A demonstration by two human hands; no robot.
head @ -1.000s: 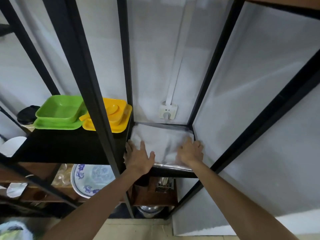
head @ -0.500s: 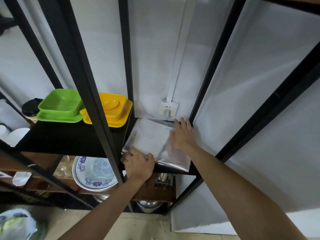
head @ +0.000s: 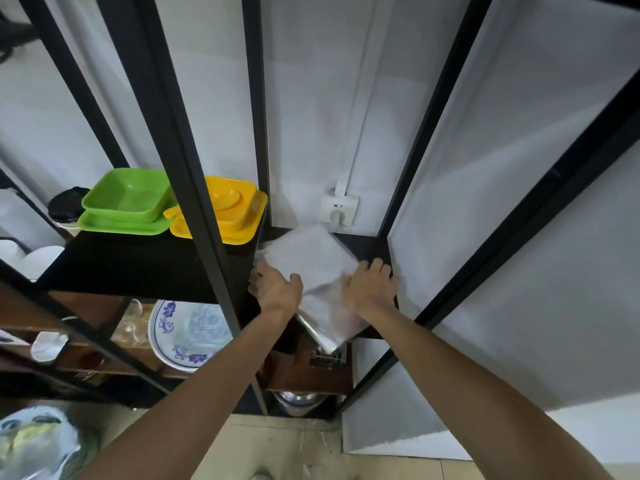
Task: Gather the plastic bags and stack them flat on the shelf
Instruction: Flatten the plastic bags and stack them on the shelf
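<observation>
While left hand (head: 277, 289) grips plastic bags (head: 308, 258), right hand (head: 370, 289) presses their opposite edge.

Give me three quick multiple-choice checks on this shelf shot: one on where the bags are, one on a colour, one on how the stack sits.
1. Where do the plastic bags lie?
A. On the floor
B. On the black shelf below the wall socket
C. Inside the green dish

2. What colour are the dishes nearest the bags, on their left?
A. Yellow
B. Red
C. Purple

3. How does the stack sit?
A. Rolled into a tube
B. Square to the shelf edge
C. Askew, with one corner past the front edge

Answers:
1. B: the stack rests on the black board, directly under the socket.
2. A: the yellow set stands next to the bags' compartment.
3. C: the stack lies diagonally and its near corner overhangs the front edge.
</observation>
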